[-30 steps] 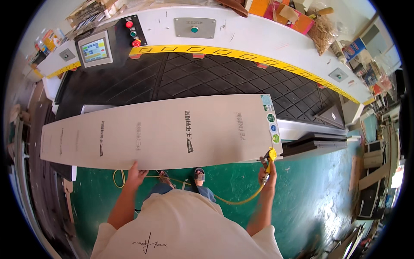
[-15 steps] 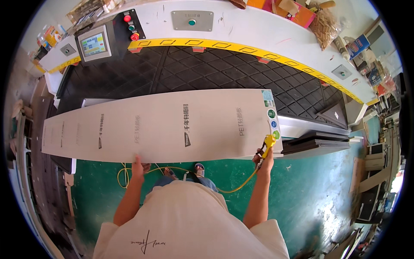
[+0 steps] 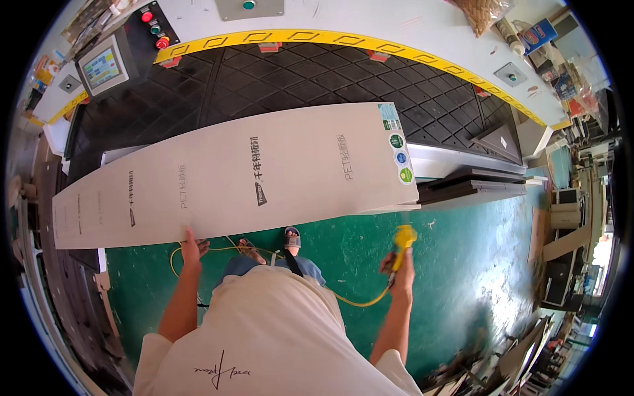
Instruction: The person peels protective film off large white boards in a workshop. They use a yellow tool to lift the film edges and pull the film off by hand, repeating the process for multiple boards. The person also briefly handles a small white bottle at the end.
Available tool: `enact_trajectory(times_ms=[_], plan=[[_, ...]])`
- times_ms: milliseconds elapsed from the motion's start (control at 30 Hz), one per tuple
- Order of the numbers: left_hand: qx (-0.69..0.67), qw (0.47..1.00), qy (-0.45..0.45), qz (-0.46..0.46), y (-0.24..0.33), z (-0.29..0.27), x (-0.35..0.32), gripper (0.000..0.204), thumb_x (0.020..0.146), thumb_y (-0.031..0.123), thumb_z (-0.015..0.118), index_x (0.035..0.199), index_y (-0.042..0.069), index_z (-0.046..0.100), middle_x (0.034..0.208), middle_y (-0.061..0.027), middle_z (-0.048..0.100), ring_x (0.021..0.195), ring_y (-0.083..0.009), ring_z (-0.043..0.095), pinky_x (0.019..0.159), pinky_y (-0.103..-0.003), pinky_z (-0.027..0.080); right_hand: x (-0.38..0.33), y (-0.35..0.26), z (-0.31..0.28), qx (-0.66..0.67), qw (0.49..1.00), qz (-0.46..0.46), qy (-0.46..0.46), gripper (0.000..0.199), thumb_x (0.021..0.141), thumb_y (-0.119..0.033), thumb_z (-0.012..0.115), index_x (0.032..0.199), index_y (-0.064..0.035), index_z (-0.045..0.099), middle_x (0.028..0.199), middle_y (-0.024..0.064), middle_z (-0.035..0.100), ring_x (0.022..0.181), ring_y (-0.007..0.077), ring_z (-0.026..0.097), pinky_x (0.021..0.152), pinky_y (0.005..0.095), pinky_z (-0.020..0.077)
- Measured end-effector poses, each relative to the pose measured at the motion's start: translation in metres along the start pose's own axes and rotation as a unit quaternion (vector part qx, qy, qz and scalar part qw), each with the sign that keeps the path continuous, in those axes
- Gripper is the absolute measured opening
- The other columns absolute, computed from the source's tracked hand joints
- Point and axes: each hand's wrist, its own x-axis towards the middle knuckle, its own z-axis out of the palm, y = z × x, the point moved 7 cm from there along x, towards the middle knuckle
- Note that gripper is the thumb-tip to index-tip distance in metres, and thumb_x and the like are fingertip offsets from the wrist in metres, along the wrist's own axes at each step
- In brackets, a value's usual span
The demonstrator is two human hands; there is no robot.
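In the head view, the long pale board (image 3: 224, 171) lay crosswise in front of the person, in front of both hands, its broad printed face up and its near edge toward the body. The left hand (image 3: 192, 249) was at that near edge, left of the middle, with the thumb laid on the face and the other fingers curled just below the edge; whether those fingers pressed against the underside, I could not tell. The right hand (image 3: 401, 269) was closed around a yellow hose gun (image 3: 404, 237), well apart from the left one. The gun's head was near the board's near right corner, on the body side of it and clear of the board, over the green floor (image 3: 462, 264). A thin yellow hose (image 3: 365, 304) curved from the gun down toward the person's waist. Round stickers (image 3: 401, 158) ran along the board's right end, beyond the right hand. Beneath and behind the board stretched a dark, ridged machine bed (image 3: 297, 79), bounded at the back by a yellow strip (image 3: 317, 39). A stack of dark panels (image 3: 475, 186) sat just beside the board's right end, and a small screen (image 3: 102, 66) stood at the far left.
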Motion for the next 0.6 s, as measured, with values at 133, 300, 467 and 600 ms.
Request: enact_trajectory(times_ms=[133,300,467,600], plan=[[0.011,1.0,-0.007,-0.001,0.004,0.001,0.001,0.07,0.098,0.069,0.049,0.116,0.002,0.059,0.095,-0.0098,0.068,0.077,-0.0211,0.071,0.066,-0.035,0.058,-0.068,0.015,0.048,-0.305,0.905,0.163,-0.25,0.054,0.104,-0.058,0.049,0.102,-0.0059,0.062,0.079,0.0054,0.066,0.061,0.0115,0.056,0.054,0.0235,0.0415],[0.014,0.999,-0.03,-0.001,-0.001,-0.001,-0.002,0.07,0.1,0.067,0.047,0.112,0.0,0.06,0.099,-0.0115,0.07,0.083,-0.0223,0.073,0.069,-0.035,0.059,-0.03,-0.016,-0.054,-0.026,0.99,-0.031,0.138,0.056,0.102,-0.06,0.05,0.101,-0.0044,0.06,0.073,0.0045,0.062,0.06,0.0124,0.056,0.05,0.0254,0.0398],[0.026,0.997,-0.076,-0.014,-0.019,-0.019,0.001,0.071,0.103,0.064,0.043,0.119,-0.002,0.062,0.108,-0.0167,0.072,0.095,-0.0264,0.072,0.081,-0.04,0.058,-0.051,0.0,0.044,-0.274,0.952,0.107,-0.084,0.054,0.103,-0.059,0.048,0.096,-0.006,0.058,0.073,0.0046,0.059,0.058,0.013,0.053,0.051,0.0288,0.0399],[0.031,0.992,-0.124,0.002,0.002,-0.022,0.002,0.073,0.104,0.063,0.04,0.127,-0.004,0.058,0.118,-0.0209,0.071,0.102,-0.0304,0.072,0.089,-0.043,0.057,-0.005,0.054,0.067,-0.122,0.983,0.049,-0.127,0.055,0.104,-0.058,0.046,0.097,-0.0047,0.06,0.074,0.0079,0.063,0.058,0.017,0.056,0.053,0.0305,0.0419]])
